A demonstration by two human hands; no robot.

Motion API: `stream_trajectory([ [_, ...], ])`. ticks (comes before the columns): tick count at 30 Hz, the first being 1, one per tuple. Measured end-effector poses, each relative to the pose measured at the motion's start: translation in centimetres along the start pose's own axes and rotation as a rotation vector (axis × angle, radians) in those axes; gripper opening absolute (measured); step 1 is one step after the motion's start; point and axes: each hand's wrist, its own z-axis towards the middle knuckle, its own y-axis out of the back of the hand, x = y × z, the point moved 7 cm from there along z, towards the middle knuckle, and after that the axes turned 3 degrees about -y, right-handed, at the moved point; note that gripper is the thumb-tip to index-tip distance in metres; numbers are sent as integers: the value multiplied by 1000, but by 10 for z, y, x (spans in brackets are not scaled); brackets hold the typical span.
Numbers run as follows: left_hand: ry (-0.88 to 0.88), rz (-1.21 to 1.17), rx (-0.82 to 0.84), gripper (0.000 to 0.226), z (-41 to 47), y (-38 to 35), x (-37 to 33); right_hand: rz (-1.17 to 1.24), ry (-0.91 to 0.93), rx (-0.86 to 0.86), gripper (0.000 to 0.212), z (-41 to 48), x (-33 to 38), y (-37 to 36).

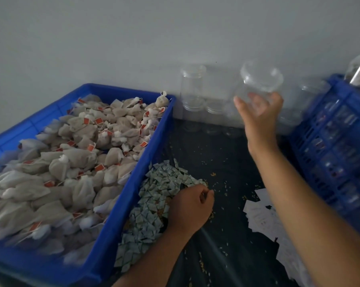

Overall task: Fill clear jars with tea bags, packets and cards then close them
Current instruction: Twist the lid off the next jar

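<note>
- Clear jar (260,79): held off the table in front of the wall, tilted, above the row of spare jars (192,88) standing at the back edge.
- Right hand (258,112): grips the clear jar from below, thumb on one side of the wall and fingers wrapped round the other.
- Handling estimate: thin transparent plastic or glass, light while empty, rigid, smooth and likely slippery. The best hold is round the body, as here. Squeezing near the open rim risks flexing it if it is plastic.
- Left hand (190,206): rests on the heap of packets (152,204), fingers curled, thumb against forefinger. This is possibly a pinch on one packet, but blur hides it, so I cannot tell.
- Packets: small, flat, light, loose on the dark table (216,152) just beside the blue tray (121,224). They slide easily, so pick them by an edge.
- Tea bags (71,158): piled in the blue tray. They are soft, with strings and red tags that may tangle.
- Cards (264,216): white sheets lying flat under the right forearm.
- Blue crate (340,125): to the right, holding more jars.
- Crumbs are scattered on the table.
</note>
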Motion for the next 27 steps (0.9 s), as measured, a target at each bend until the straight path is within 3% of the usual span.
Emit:
stream_trajectory([
  [8,5,57,-20,63,5,5,-8,66,-133,105,89,-224,-42,56],
  [14,29,131,47,53,2,7,-14,6,-201,159,82,-261,-59,63],
  [17,145,8,152,40,2,10,-16,-7,-186,156,80,-260,-58,63],
  [19,267,-216,232,36,8,16,-28,-7,-174,139,80,-260,-58,64],
  [21,284,-405,207,34,16,36,-53,32,-194,137,81,-261,-60,65],
  [24,-63,-377,259,24,14,65,-108,64,-213,145,82,-260,-59,64],
  [27,-501,-55,417,50,-13,69,-150,49,-170,231,75,-258,-55,59],
])
